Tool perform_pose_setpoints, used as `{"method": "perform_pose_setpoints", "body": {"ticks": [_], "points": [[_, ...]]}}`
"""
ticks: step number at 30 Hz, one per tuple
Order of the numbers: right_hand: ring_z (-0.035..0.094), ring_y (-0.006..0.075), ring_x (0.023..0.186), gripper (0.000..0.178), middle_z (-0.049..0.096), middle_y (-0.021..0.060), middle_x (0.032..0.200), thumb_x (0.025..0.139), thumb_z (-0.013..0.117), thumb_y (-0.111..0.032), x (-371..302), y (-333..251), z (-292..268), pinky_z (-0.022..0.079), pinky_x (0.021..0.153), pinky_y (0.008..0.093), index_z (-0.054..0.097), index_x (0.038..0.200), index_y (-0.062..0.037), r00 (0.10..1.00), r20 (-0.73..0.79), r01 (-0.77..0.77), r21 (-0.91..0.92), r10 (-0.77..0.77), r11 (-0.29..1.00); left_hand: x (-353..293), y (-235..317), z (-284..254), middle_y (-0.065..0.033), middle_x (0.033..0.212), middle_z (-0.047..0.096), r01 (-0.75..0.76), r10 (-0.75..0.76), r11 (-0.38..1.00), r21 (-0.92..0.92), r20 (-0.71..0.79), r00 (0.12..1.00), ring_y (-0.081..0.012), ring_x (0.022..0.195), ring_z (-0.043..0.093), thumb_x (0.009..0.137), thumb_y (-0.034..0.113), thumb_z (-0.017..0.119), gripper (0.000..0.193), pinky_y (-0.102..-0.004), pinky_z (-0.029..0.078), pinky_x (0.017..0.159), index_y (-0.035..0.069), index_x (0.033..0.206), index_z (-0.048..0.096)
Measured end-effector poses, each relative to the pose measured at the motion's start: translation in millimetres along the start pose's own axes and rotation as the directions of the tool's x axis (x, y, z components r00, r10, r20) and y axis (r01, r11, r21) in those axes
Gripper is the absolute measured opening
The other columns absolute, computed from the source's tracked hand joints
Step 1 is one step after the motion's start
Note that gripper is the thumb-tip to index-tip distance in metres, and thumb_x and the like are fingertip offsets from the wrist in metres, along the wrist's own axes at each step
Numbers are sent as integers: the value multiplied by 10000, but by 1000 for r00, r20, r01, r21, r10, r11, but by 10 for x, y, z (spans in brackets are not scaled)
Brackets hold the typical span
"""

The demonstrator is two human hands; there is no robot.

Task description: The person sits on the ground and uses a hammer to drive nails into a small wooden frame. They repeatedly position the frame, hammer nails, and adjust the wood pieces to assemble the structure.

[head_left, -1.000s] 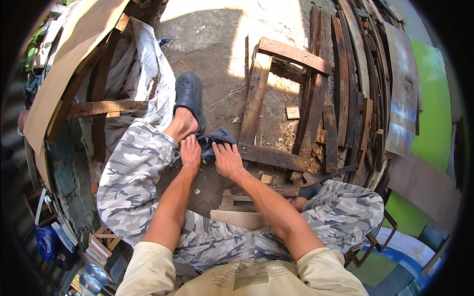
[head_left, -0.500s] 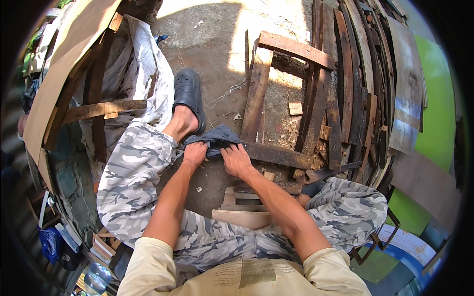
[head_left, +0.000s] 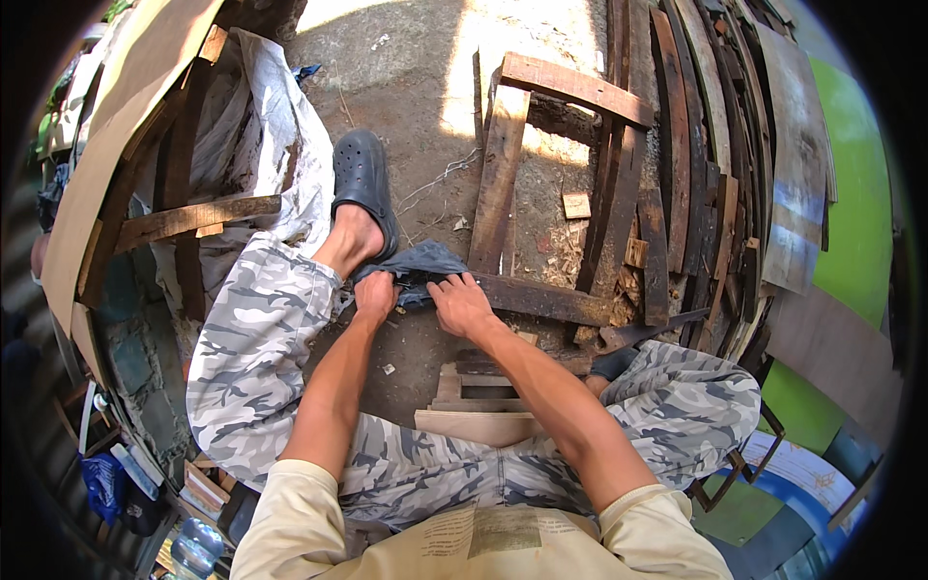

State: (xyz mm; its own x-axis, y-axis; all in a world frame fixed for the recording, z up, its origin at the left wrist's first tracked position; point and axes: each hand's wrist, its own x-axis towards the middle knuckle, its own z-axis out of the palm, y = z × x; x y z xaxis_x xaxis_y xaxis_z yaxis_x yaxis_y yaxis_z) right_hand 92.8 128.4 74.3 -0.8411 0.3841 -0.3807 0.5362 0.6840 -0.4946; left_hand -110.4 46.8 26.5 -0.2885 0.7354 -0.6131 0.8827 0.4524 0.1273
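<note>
Crumpled between my hands is a thin dark grey sheet (head_left: pixel 423 259); whether it is cloth or plastic I cannot tell. My left hand (head_left: pixel 375 294) is closed on its left end. On its right side my right hand (head_left: pixel 460 305) grips it with bent fingers, beside the end of a dark wooden plank (head_left: pixel 546 301). The bundle lies low, just in front of my left foot in its dark clog (head_left: pixel 365 184). Parts of the sheet are hidden under my fingers.
A plank frame (head_left: pixel 502 179) stands beyond my right hand, with a small wood block (head_left: pixel 576 205) inside it. Long dark boards (head_left: pixel 674 145) line the right side. A white sheet (head_left: pixel 290 145) and cardboard (head_left: pixel 126 116) are at left. Between my legs sits a low wooden piece (head_left: pixel 478 425).
The dark sheet is pulled somewhat flatter and wider between my hands. My left hand has shifted slightly left and up, and my fingers have changed their grip a little. The view has shifted slightly.
</note>
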Motion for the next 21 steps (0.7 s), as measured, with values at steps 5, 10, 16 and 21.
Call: {"method": "perform_pose_setpoints", "body": {"ticks": [5,10,16,21], "points": [[575,247,1094,328,677,88,1069,856,572,-151,-58,14,53,397,977,387,634,1162,-51,999,-47,21,8,-21,1000,24,2,148,-218,913,704,67,-67,998,19,-2,998,-392,910,684,806,256,749,241,-480,545,797,26,875,726],[589,251,1063,302,686,88,1028,843,576,-148,-109,6,77,404,966,378,642,1121,-52,994,-94,49,11,-48,999,32,-11,82,-225,952,708,70,-75,996,63,72,995,-380,936,691,859,247,669,232,-480,545,813,33,908,743],[580,260,1069,349,679,98,1040,827,598,-157,-202,-24,57,409,962,380,626,1155,-39,989,-130,74,33,-69,997,-55,15,-100,-241,956,701,91,-89,995,-42,60,994,-405,956,676,868,269,670,271,-489,528,855,13,928,736],[551,291,1155,447,659,127,1121,818,633,-160,-402,-21,-38,402,1015,409,593,1241,-19,995,-96,46,98,-37,994,-123,201,-138,-228,969,709,62,-62,998,-2,47,997,-375,945,692,855,209,656,214,-469,539,836,22,905,747]]}}
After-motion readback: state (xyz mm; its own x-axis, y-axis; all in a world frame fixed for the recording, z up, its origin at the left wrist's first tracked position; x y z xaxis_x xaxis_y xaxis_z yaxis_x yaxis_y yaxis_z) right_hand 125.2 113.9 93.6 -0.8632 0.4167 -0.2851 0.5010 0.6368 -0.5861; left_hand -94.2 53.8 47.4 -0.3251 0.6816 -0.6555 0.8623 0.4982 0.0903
